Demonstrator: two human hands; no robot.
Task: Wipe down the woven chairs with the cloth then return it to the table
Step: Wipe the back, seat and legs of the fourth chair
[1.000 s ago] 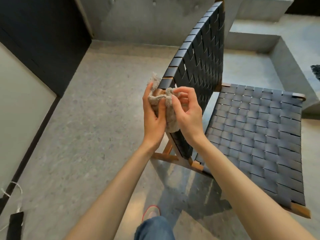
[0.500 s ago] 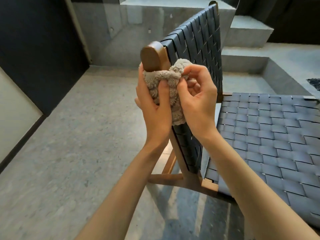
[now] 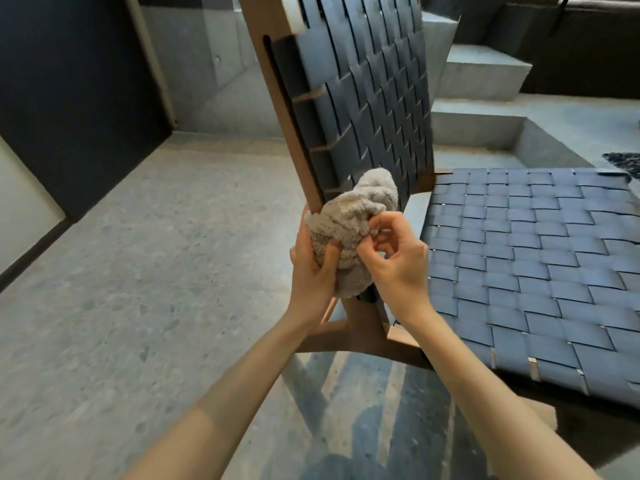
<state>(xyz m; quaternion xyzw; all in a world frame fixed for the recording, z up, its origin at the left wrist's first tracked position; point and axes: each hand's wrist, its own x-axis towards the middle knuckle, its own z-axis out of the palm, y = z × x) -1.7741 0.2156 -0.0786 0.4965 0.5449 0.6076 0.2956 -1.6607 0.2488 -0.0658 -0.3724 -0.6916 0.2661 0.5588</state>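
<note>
Grey speckled concrete floor (image 3: 121,271) fills the left side. Next comes the left hand (image 3: 313,271), its fingers curled behind the beige fluffy cloth (image 3: 349,220) and its thumb pressed on the front, gripping the cloth against the lower part of the chair's brown wooden upright (image 3: 277,98). The cloth is bunched into a lump on that post. Its long axis runs roughly up and down, and the top lobe tips right onto the dark woven backrest (image 3: 363,98). Just right of it, the right hand (image 3: 398,261) is curled, thumb and forefinger pinching the cloth's edge. Farthest right lies the woven seat (image 3: 536,254), with concrete steps (image 3: 485,74) behind.
</note>
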